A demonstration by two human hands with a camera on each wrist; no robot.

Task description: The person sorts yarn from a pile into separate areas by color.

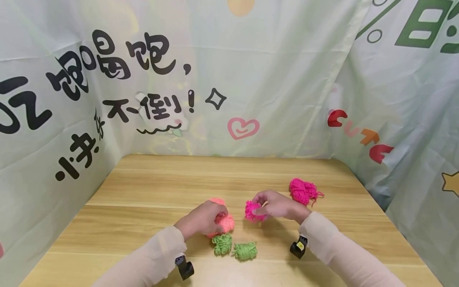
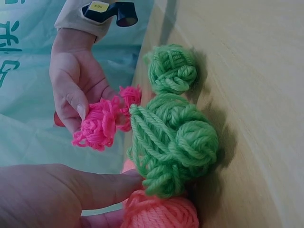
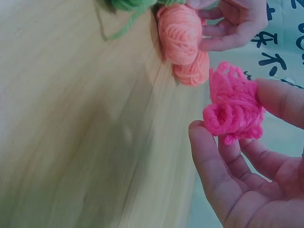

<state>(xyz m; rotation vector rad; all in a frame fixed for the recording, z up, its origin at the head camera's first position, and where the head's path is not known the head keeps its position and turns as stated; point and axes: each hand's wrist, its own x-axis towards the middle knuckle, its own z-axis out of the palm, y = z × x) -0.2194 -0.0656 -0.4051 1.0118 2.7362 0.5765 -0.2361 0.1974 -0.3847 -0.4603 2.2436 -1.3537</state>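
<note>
My right hand [image 1: 279,205] pinches a small bundle of bright pink yarn [image 3: 233,104] between thumb and fingers, held above the table. Two coral yarn balls lie to its left, one behind the other: the nearer coral ball [image 1: 227,224] and the farther coral ball [image 1: 217,201]. My left hand [image 1: 201,219] grips the nearer one, thumb and fingers curled at its side and partly covering it. Directly in front of the coral yarn sits a loose green yarn ball [image 1: 222,244]. A second green ball [image 1: 245,251] lies just to the right of that one.
More pink yarn [image 1: 303,191] rests farther back on the right, beyond my right wrist, with loose ends trailing. The wooden table [image 1: 161,179] is bounded by printed fabric curtains [image 1: 287,79] at the back and sides. Each sleeve carries a small black wrist camera [image 1: 298,247].
</note>
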